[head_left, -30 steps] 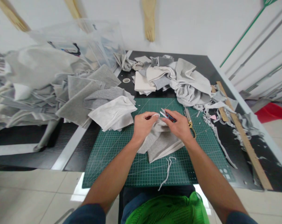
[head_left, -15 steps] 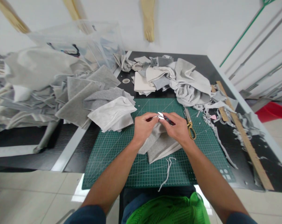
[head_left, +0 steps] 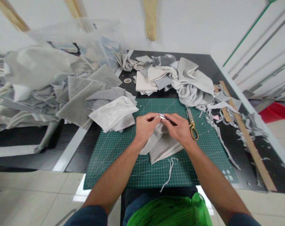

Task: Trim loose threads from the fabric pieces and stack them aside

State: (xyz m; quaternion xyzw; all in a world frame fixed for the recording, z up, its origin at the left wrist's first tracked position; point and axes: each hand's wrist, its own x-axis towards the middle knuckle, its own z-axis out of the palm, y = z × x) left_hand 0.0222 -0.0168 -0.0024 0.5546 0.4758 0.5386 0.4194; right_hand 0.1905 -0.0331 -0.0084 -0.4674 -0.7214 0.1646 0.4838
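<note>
Head view: left hand (head_left: 144, 127) pinches gray cloth (head_left: 164, 147), which spreads toward five o'clock; right hand (head_left: 179, 127) clasps snips (head_left: 161, 116).

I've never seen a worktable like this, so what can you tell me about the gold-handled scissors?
The gold-handled scissors lie unheld on the green gridded mat, just beyond the right hand. Their silvery blades look like metal, closed or nearly so, and point away from the person. Two gold-coloured loops form the handles, on the near side. The blade tips sit near pale cloth scraps.
</note>
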